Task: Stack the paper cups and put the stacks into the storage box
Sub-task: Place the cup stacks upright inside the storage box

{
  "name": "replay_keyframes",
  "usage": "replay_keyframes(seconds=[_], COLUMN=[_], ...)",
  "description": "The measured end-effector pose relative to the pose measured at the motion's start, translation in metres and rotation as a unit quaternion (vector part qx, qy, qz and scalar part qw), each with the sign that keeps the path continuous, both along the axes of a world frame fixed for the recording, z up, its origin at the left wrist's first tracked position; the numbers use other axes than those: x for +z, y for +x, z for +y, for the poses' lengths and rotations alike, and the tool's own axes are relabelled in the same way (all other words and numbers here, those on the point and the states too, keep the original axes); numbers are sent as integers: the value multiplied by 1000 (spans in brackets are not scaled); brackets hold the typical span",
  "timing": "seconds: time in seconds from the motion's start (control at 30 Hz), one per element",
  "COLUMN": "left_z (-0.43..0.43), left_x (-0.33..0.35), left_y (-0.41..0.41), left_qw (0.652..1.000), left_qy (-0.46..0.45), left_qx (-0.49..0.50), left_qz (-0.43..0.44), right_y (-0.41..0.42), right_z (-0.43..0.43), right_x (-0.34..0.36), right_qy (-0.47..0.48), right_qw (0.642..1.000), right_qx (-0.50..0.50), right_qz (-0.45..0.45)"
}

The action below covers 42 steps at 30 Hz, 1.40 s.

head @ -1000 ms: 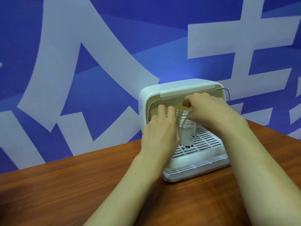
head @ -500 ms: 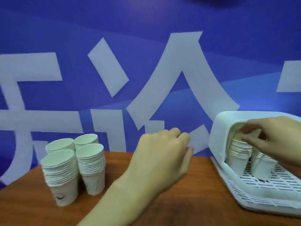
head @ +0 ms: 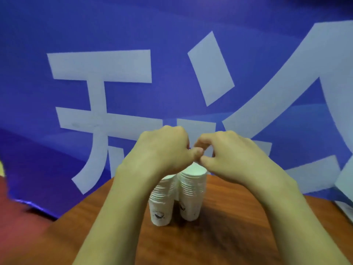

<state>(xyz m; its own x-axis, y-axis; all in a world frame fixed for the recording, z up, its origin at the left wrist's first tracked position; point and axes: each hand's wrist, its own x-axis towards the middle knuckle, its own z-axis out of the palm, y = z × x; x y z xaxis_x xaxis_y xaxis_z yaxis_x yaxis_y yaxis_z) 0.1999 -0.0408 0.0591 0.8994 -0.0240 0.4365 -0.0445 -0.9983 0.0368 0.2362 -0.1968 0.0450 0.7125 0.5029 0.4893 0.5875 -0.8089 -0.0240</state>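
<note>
**Both hands curled over two cup stacks on the desk**

Two stacks of white paper cups stand upright on the brown wooden desk [head: 229,238], near its far edge and about the middle of the view. The left stack [head: 160,207] and the right stack [head: 192,197] stand side by side, their walls touching or nearly so. Each lowest cup carries a small dark printed mark near the base. The right stack stands a little farther back and its open top shows as a pale oval. The top of the left stack is mostly covered by the hand above it.

The left hand [head: 162,152] hangs over the left stack with its back to the camera. Its fingers [head: 181,136] are curled down and away, and its thumb points toward the other hand. The right hand [head: 236,155] is held over the right stack in the same manner, fingers bent, with its thumb just at the rim of the top cup. The two thumbs almost meet between the hands. The fingertips of both hands are hidden behind the knuckles, so I cannot tell whether they are clamped on anything or merely curled.

Behind the desk hangs a blue banner [head: 114,25] with large white characters. At the lower left a reddish floor [head: 21,230] shows, blurred. A pale edge [head: 346,209] juts in at the far right of the desk, too little of it in view to name.
</note>
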Motion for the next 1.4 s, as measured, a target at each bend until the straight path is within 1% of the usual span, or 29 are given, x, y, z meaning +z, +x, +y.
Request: replay_keyframes(seconds=[0.07,0.17,0.23,0.33,0.37,0.43,0.5,0.57,0.7,0.8,0.87,1.0,1.1,1.13,1.23,1.33,1.4], left_z=[12,17,14,4,1,-3,-4,-6,-12,-18,-25,-45,-64,-71,-88,-95,-97], left_x=[-2,-8,-13,-24,-28,-35,-39,-40,-40,-33,-28,-32,-47,-54,-71,-78,-79], left_y=[2,4,8,15,18,22,24,27,26,23,19,16,23,25,31,34,36], left_qw=[993,970,956,942,941,948,952,949,950,947,957,983,989,990,989,988,988], left_qy=[-31,-37,-22,9,24,65,97,119,150,154,141,124,123,111,74,68,71], left_qx=[14,41,73,106,113,121,133,141,144,136,109,32,-40,-62,-115,-129,-133], left_qz=[113,235,283,318,317,287,259,257,235,246,229,133,69,59,54,55,34], right_y=[5,9,11,14,15,18,22,24,25,24,24,26,35,38,45,47,50], right_z=[15,21,18,14,14,15,16,16,13,5,-5,-28,-51,-60,-81,-84,-83], right_x=[-6,-16,-21,-29,-33,-41,-49,-55,-61,-55,-48,-37,-29,-26,-25,-39,-48], right_qy=[-9,-42,-57,-87,-96,-113,-123,-129,-150,-157,-160,-160,-145,-139,-139,-164,-178], right_qw=[1000,999,998,995,994,992,989,986,987,985,983,978,969,966,958,938,930], right_qx=[6,3,-4,-22,-26,-28,-15,-5,-13,-24,-43,-101,-148,-165,-215,-247,-256], right_qz=[24,27,19,40,46,52,81,102,57,63,73,84,133,142,133,179,194])
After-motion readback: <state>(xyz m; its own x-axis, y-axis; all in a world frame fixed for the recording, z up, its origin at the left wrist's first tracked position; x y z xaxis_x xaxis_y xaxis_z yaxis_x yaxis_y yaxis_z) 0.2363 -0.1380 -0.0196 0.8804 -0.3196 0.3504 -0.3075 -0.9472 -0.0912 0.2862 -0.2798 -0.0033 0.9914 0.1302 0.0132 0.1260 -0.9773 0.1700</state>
